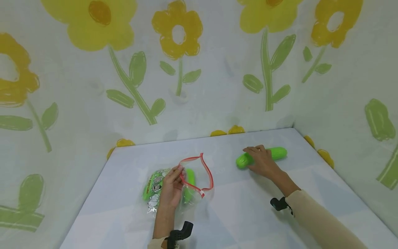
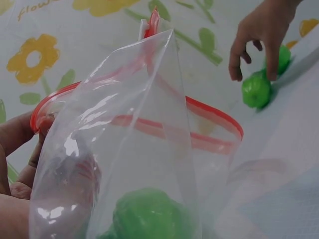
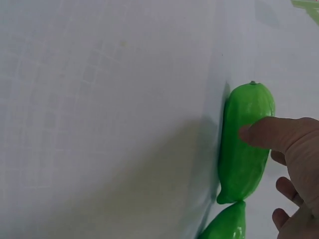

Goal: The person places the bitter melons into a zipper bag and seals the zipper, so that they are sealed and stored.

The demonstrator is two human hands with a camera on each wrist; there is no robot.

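Observation:
My left hand point(image 1: 172, 186) pinches the rim of a clear plastic zip bag point(image 2: 211, 117) with a red zip strip; its mouth gapes wide. A green, rounded toy vegetable point(image 2: 149, 214) shows through the plastic low in the left wrist view. Over on the right, my right hand point(image 1: 262, 162) is above two glossy green toy vegetables lying end to end. Its thumb overlaps one ridged, elongated toy vegetable point(image 3: 244, 167) in the right wrist view, with the other fingers spread on its far side. The second green toy vegetable point(image 3: 228, 223) is partly cut off.
Beside the left hand lies a clear, cartoon-printed packet point(image 1: 153, 185) with green in it. Both hands are over a white table point(image 1: 230, 214). Behind and at the sides stand white walls point(image 1: 217, 90) with yellow flowers. A dark camera mount point(image 1: 180, 233) sits on the left wrist.

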